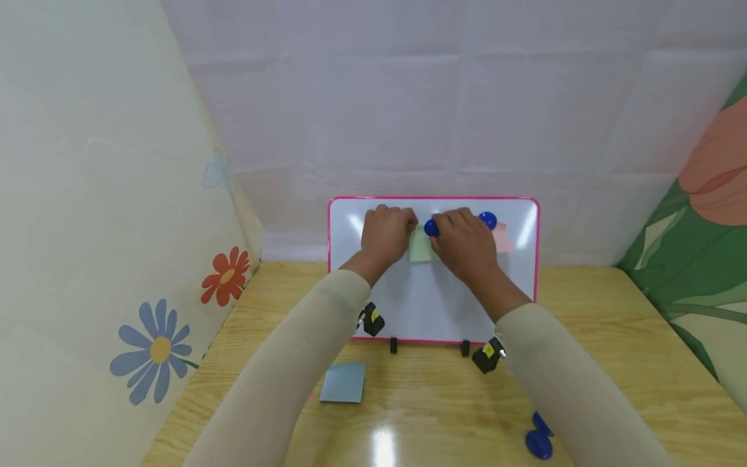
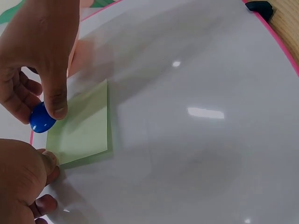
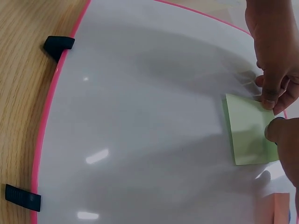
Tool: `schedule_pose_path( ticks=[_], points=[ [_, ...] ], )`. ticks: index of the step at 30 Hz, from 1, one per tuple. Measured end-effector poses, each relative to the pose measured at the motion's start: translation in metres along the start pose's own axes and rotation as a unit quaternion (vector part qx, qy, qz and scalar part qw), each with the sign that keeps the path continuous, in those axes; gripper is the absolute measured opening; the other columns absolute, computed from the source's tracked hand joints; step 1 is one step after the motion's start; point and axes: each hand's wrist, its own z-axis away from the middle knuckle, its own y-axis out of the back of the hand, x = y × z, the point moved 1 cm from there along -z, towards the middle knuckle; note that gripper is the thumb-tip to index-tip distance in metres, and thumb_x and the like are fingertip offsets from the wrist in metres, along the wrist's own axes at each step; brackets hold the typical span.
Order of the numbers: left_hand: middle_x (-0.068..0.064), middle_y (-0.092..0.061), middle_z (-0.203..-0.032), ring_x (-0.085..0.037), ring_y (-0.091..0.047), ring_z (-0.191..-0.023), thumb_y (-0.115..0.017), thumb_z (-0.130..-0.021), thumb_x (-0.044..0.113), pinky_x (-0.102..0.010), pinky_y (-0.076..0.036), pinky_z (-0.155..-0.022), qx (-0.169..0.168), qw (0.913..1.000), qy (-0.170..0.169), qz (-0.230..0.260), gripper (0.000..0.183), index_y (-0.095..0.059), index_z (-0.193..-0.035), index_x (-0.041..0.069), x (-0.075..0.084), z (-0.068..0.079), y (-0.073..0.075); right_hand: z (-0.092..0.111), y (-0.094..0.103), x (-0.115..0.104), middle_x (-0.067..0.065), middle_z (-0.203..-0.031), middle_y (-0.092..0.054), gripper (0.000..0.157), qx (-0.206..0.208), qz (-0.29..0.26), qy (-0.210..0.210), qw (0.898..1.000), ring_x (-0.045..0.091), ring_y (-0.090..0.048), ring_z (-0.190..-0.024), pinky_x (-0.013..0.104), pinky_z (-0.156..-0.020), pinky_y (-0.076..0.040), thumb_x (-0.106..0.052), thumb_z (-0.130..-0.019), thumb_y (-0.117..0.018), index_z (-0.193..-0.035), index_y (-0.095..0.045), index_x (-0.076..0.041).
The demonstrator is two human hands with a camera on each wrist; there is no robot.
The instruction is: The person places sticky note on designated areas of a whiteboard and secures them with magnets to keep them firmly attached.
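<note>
A green sticky note point(image 1: 419, 246) lies against the upper part of a pink-edged whiteboard point(image 1: 432, 305). My left hand point(image 1: 386, 235) pinches the note's upper left corner, as the right wrist view also shows at the note point(image 3: 250, 130). Between the thumb and fingers of my right hand point(image 1: 467, 243) is a round blue magnet point(image 2: 43, 117), held at the note's top edge. Whether the magnet touches the board cannot be told. Just right of that hand, a second blue magnet point(image 1: 487, 220) sits on the board above a pink sticky note point(image 1: 502, 239).
The board stands on black feet point(image 1: 465, 348) on a wooden table point(image 1: 432, 402). A blue sticky-note pad point(image 1: 343, 383) lies in front at left, with a sliver of pink beside it. More blue magnets point(image 1: 539, 444) lie near the right forearm. A white cloth point(image 1: 373, 117) hangs behind.
</note>
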Motion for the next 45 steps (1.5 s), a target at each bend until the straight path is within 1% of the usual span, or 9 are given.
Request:
schedule_pose_path(
  ticks=[9,13,20,28,36,41,45],
  points=[
    [0.005,-0.074,-0.110,-0.019,-0.057,-0.098,-0.059,-0.105,0.025,-0.037,-0.043,-0.086,0.000,0.9999,0.009,-0.007,0.020,-0.075,-0.117,0.024,0.000,-0.002,-0.003,-0.006,-0.003,-0.002,0.014,-0.133,-0.063,0.052,-0.024,0.004,-0.013,1.000,0.031,-0.053,-0.126,0.045,-0.103,-0.047,-0.033,-0.097,-0.072,-0.137,-0.058,-0.004],
    [0.005,-0.074,-0.109,-0.019,-0.057,-0.098,-0.059,-0.105,0.025,-0.037,-0.043,-0.085,0.004,0.9999,0.009,-0.010,0.020,-0.075,-0.117,0.024,0.001,-0.003,-0.003,-0.007,-0.006,-0.001,0.015,-0.133,-0.063,0.050,-0.020,0.005,-0.018,1.000,0.032,-0.053,-0.126,0.045,-0.103,-0.047,-0.033,-0.098,-0.070,-0.137,-0.058,-0.004],
    [0.004,-0.074,-0.109,-0.021,-0.059,-0.097,-0.058,-0.106,0.025,-0.038,-0.044,-0.084,0.008,0.9998,0.000,-0.018,0.021,-0.076,-0.117,0.024,0.000,-0.003,-0.005,-0.008,-0.007,0.000,0.015,-0.132,-0.063,0.048,-0.008,0.001,-0.015,1.000,0.032,-0.054,-0.124,0.044,-0.101,-0.048,-0.032,-0.099,-0.070,-0.136,-0.059,-0.003],
    [0.005,-0.074,-0.107,-0.021,-0.059,-0.096,-0.057,-0.106,0.026,-0.038,-0.043,-0.084,0.012,0.9997,-0.002,-0.021,0.021,-0.076,-0.117,0.026,0.001,-0.002,-0.005,-0.010,-0.009,0.001,0.014,-0.132,-0.063,0.047,-0.009,-0.004,-0.011,1.000,0.032,-0.054,-0.124,0.044,-0.098,-0.050,-0.030,-0.099,-0.069,-0.136,-0.058,-0.004],
    [0.006,-0.074,-0.107,-0.018,-0.057,-0.095,-0.058,-0.106,0.027,-0.036,-0.042,-0.085,0.008,0.9998,0.008,-0.017,0.021,-0.076,-0.117,0.025,0.001,-0.002,-0.004,-0.011,-0.012,0.000,0.015,-0.131,-0.063,0.045,-0.005,-0.014,-0.001,1.000,0.033,-0.054,-0.123,0.045,-0.095,-0.051,-0.028,-0.100,-0.069,-0.135,-0.058,-0.003],
    [0.006,-0.074,-0.109,-0.017,-0.057,-0.097,-0.057,-0.106,0.028,-0.036,-0.043,-0.086,0.002,0.9998,0.009,-0.019,0.022,-0.075,-0.120,0.026,0.003,-0.002,-0.005,-0.011,-0.013,0.001,0.015,-0.131,-0.063,0.045,-0.004,-0.016,-0.007,1.000,0.032,-0.054,-0.123,0.044,-0.094,-0.052,-0.028,-0.099,-0.069,-0.135,-0.059,-0.003],
    [0.006,-0.074,-0.109,-0.018,-0.057,-0.096,-0.058,-0.106,0.029,-0.036,-0.043,-0.086,0.003,0.9997,0.007,-0.021,0.022,-0.075,-0.120,0.026,0.003,-0.003,-0.005,-0.012,-0.013,0.002,0.015,-0.132,-0.062,0.045,-0.011,-0.019,-0.015,1.000,0.032,-0.053,-0.124,0.045,-0.093,-0.052,-0.029,-0.100,-0.069,-0.136,-0.058,-0.004]
  ],
)
